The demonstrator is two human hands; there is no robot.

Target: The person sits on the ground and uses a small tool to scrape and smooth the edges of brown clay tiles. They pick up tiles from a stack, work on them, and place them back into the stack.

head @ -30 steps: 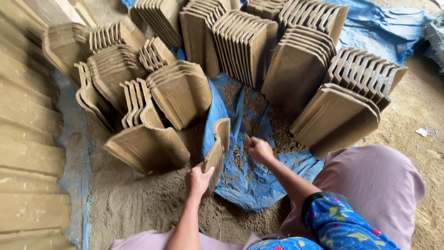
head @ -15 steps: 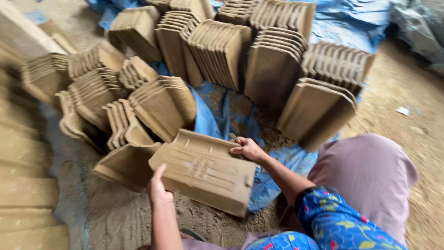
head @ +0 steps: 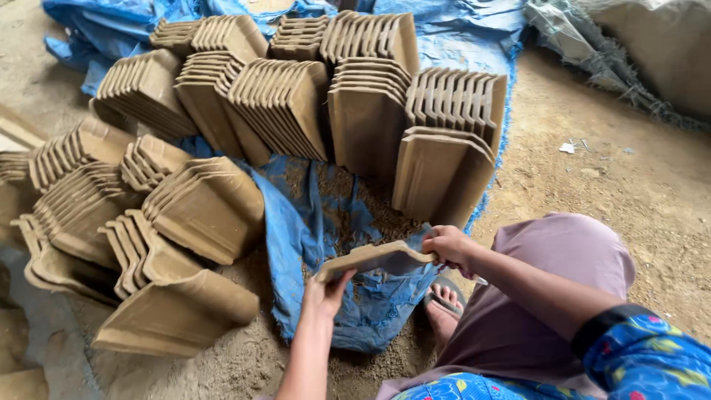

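Note:
I hold one brown clay roof tile (head: 374,258) nearly flat and edge-on above a blue tarp (head: 318,204). My left hand (head: 324,292) grips its near left end from below. My right hand (head: 452,247) grips its right end; a thin pale tool pokes out under that hand. Stacks of the same tiles (head: 281,107) lean in rows just beyond the held tile. My knee in mauve cloth (head: 563,259) and my sandalled foot (head: 444,304) sit under the right arm.
More tile stacks (head: 185,215) lean at the left, one tile (head: 178,311) lying nearest me. Clay crumbs litter the tarp. Sandy ground (head: 629,170) stretches to the right, with a grey sack (head: 652,52) at the far right.
The tile was upright and edge-on, then showed its broad face, and now lies almost flat between both hands. The view has shifted right and closer.

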